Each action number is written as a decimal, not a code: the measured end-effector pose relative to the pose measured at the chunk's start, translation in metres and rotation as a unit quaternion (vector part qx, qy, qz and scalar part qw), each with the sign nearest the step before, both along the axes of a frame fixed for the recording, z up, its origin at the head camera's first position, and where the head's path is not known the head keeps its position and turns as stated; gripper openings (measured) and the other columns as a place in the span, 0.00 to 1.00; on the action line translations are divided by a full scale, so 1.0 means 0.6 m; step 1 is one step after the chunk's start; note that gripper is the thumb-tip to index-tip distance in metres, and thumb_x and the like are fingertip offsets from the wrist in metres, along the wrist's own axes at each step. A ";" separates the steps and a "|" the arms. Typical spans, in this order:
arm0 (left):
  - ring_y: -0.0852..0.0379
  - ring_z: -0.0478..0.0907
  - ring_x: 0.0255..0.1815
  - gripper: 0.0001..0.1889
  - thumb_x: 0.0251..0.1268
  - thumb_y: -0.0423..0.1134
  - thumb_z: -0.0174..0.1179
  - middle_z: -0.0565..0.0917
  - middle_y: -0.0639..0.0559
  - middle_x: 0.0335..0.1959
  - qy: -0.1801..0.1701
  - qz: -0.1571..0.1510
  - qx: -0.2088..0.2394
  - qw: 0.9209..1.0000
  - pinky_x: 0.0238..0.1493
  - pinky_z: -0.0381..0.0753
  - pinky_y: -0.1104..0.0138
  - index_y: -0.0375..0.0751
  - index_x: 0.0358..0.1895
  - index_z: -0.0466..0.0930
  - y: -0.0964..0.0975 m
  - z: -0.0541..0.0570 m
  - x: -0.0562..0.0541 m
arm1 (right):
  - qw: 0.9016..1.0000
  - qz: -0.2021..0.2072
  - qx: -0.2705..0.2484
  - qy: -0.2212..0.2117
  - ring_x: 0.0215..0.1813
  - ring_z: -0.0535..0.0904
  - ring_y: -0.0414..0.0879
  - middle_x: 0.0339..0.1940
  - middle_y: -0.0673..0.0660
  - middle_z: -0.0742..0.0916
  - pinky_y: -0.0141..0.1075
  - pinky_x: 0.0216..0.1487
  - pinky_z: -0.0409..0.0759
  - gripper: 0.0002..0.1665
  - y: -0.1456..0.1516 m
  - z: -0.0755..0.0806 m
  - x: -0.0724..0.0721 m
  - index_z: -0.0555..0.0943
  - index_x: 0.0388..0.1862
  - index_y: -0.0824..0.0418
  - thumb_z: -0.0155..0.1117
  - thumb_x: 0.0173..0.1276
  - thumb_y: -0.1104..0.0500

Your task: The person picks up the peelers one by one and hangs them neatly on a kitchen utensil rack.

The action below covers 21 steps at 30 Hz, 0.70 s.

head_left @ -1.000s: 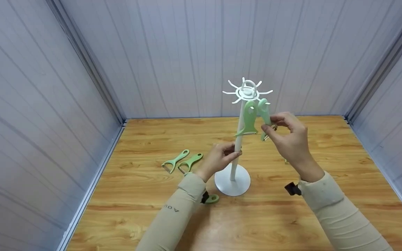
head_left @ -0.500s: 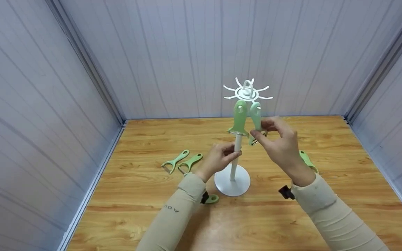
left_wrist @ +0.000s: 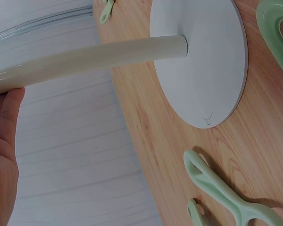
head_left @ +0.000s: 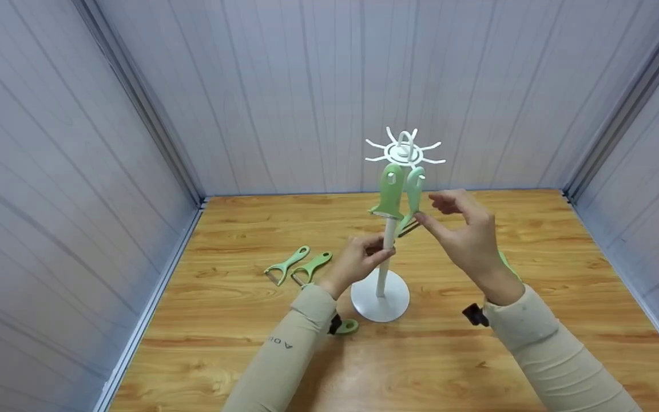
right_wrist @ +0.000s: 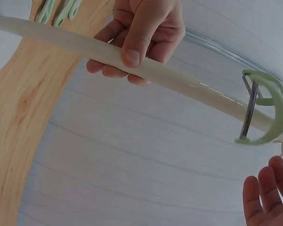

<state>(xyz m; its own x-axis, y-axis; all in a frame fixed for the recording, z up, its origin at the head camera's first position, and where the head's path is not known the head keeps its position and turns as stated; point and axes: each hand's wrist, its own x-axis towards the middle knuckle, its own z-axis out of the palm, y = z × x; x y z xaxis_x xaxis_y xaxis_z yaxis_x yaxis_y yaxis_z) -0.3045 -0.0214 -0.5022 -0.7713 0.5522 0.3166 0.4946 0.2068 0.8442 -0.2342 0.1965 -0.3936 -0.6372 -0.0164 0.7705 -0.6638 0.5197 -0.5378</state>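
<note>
In the head view my left hand (head_left: 355,263) grips the white pole of a hook stand (head_left: 382,283), thumb in front and fingers behind. The stand leans slightly, its round base (head_left: 380,309) on the table. From its hooks hang a green peeler (head_left: 390,191) and, right beside it, a mint-green peeler (head_left: 414,189). My right hand (head_left: 467,229) is spread beside the mint-green one, thumb tip right at its lower end and fingers away from it. In the right wrist view the fingers (right_wrist: 269,188) are loosely extended below a peeler's blade (right_wrist: 250,110).
A mint-green peeler (head_left: 288,263) and a green peeler (head_left: 317,262) lie on the table left of the stand. Another peeler handle (head_left: 349,327) shows beside my left wrist, and one more (head_left: 508,264) is partly behind my right wrist. Panel walls (head_left: 329,86) enclose the table.
The stand's top has turned, bringing both hanging peelers leftward. My right hand moved left with the mint-green peeler, then its fingers loosened and drew back slightly. My left hand stays on the pole.
</note>
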 end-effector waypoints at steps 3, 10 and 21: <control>0.45 0.91 0.57 0.12 0.81 0.32 0.63 0.92 0.38 0.54 -0.005 -0.001 0.001 1.000 0.60 0.91 0.61 0.32 0.59 0.87 0.000 0.000 0.000 | 1.000 -0.009 -0.003 0.000 0.47 0.82 0.33 0.43 0.64 0.91 0.21 0.55 0.80 0.19 0.013 -0.001 -0.002 0.87 0.51 0.72 0.82 0.62 0.72; 0.44 0.91 0.59 0.14 0.82 0.34 0.63 0.91 0.36 0.56 -0.014 0.000 0.001 1.000 0.61 0.90 0.60 0.33 0.63 0.86 -0.001 -0.001 0.002 | 0.999 -0.043 -0.016 -0.006 0.47 0.79 0.25 0.43 0.65 0.91 0.20 0.54 0.79 0.18 0.062 -0.020 -0.012 0.88 0.51 0.72 0.81 0.62 0.73; 0.44 0.92 0.57 0.13 0.81 0.34 0.64 0.92 0.36 0.54 0.011 0.002 -0.001 1.000 0.59 0.91 0.60 0.33 0.61 0.87 -0.001 -0.001 0.001 | 0.992 -0.103 -0.028 -0.060 0.44 0.78 0.23 0.43 0.60 0.89 0.19 0.51 0.76 0.17 0.130 -0.051 -0.026 0.88 0.52 0.72 0.80 0.66 0.70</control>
